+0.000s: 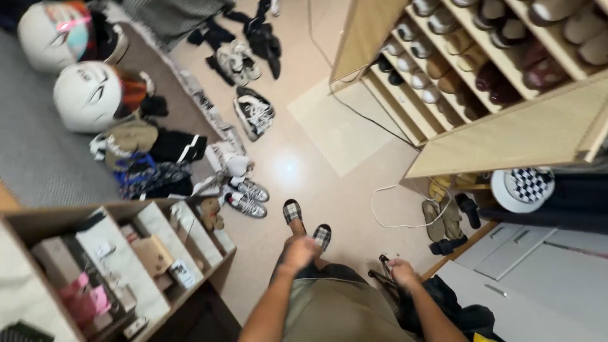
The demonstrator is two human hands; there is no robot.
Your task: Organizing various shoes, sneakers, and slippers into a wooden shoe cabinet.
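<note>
Pale, glossy beige flooring (316, 171) fills the middle of the frame, and we look straight down on it past our own olive-green top. Nearest to us, low in the centre, our left hand (299, 252) is curled loosely; it is blurred, and we cannot tell whether it has hold of anything. Our right hand (402, 272), just right of it, has its fingers closed about a thin dark metal rod-like object (383, 269) whose tip pokes up beside the knuckles; we cannot tell what that object is. A heap of black fabric (459, 310) lies just beneath that wrist at the lower right.

Just above the left hand, our feet wear black-and-white checked slippers (307, 223). At the lower left stands an open wooden shelf unit holding cardboard boxes and small packets (126, 259). Beside it, left of the slippers, sits a pair of silver-grey trainers (247, 197). To the right, a thin white cable (396, 206) loops across the floor near tan and black sandals (451, 218), with a round checkered black-and-white cap (524, 188) beyond them.

Farther up, a light wooden shoe rack with slanted shelves of brown, grey and black shoes (481, 63) fills the upper right. At the upper left, two white helmets (76, 69) rest on a grey carpet (31, 152), with black-and-white sneakers (253, 111) near the top centre.
</note>
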